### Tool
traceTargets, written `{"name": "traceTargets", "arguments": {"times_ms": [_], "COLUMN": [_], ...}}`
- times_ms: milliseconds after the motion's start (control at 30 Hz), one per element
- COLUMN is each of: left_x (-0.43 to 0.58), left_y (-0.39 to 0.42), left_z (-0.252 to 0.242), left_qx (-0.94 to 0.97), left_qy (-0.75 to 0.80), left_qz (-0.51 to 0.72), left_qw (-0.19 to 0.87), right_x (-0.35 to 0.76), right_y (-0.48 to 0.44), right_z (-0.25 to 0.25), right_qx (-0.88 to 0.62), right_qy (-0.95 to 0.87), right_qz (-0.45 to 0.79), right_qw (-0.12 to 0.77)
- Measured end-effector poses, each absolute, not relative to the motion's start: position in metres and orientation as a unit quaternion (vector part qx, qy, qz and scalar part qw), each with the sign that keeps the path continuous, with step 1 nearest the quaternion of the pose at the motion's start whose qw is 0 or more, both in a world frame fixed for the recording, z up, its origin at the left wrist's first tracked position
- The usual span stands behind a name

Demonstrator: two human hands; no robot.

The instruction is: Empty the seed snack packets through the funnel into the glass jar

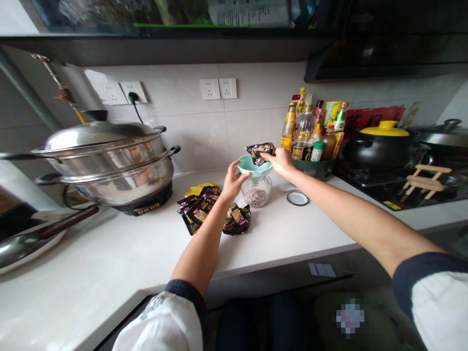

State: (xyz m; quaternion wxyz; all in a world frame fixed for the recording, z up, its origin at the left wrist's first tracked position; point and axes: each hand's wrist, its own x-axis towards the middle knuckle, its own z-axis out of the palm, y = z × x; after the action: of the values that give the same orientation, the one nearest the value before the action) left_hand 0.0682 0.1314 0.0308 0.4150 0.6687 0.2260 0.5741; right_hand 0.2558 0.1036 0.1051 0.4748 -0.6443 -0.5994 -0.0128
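Observation:
My right hand [281, 161] grips a small black and gold packet [258, 152], tilted down over a mint-green funnel [261, 170]. The funnel sits in the mouth of a clear glass jar [268, 186]. My left hand [233, 180] is closed on the funnel's left rim, thumb at the front. Inside the jar lies a heap of pale, greyish-brown granules [256, 197]. Several more black and gold packets [200, 209] are piled to the left of the jar, partly behind my left forearm. To the jar's right, a round dark-rimmed lid [297, 198] lies flat on the counter.
A steel steamer [109, 161] stands on an electric base at the left, beside a pan [22, 248]. Bottles and jars fill a green tray [318, 165] behind my right arm. On the hob at right are a black pot [380, 151] and a small wooden chair-shaped stand [426, 183].

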Motion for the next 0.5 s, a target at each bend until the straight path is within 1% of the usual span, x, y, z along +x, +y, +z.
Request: {"name": "traceTargets", "arguments": {"times_ms": [167, 400, 500], "left_x": [0.0688, 0.0699, 0.0697], "left_y": [0.1302, 0.1311, 0.1316], "left_z": [0.0319, 0.0308, 0.0307], "left_qx": [0.666, 0.669, 0.666], "left_qy": [0.229, 0.218, 0.214], "left_qz": [0.579, 0.576, 0.577], "left_qw": [0.41, 0.416, 0.422], "right_x": [0.2546, 0.2524, 0.2541], "right_y": [0.1037, 0.1045, 0.1078], "right_z": [0.11, 0.1118, 0.1104], "right_qx": [-0.634, -0.631, -0.625], "right_qy": [-0.6, -0.61, -0.601], "right_qz": [-0.014, -0.011, 0.01], "right_qw": [0.488, 0.48, 0.498]}}
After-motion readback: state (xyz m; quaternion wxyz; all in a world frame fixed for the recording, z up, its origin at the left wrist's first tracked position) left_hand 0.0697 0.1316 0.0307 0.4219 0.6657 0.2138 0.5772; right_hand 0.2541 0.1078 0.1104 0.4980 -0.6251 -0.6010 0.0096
